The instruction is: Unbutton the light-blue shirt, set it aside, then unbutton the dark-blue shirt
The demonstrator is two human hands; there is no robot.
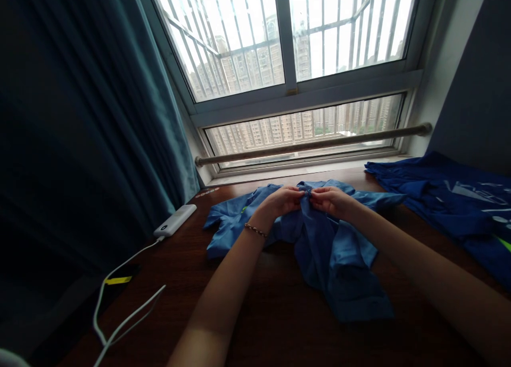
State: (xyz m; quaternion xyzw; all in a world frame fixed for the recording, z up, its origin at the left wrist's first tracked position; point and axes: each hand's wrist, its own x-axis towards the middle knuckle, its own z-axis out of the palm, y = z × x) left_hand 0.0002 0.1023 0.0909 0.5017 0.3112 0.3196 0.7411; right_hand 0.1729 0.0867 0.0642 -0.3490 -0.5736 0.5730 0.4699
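A light blue shirt lies spread on the dark wooden table, its collar end toward the window. My left hand and my right hand meet at the top of the shirt near the collar. Both have their fingers pinched together on the fabric there. A thin beaded bracelet circles my left wrist. What lies between the fingertips is too small to make out beyond the cloth.
A white power bank with a white cable lies at the left by the teal curtain. Darker blue garments are piled at the right. A barred window and a rail run behind the table.
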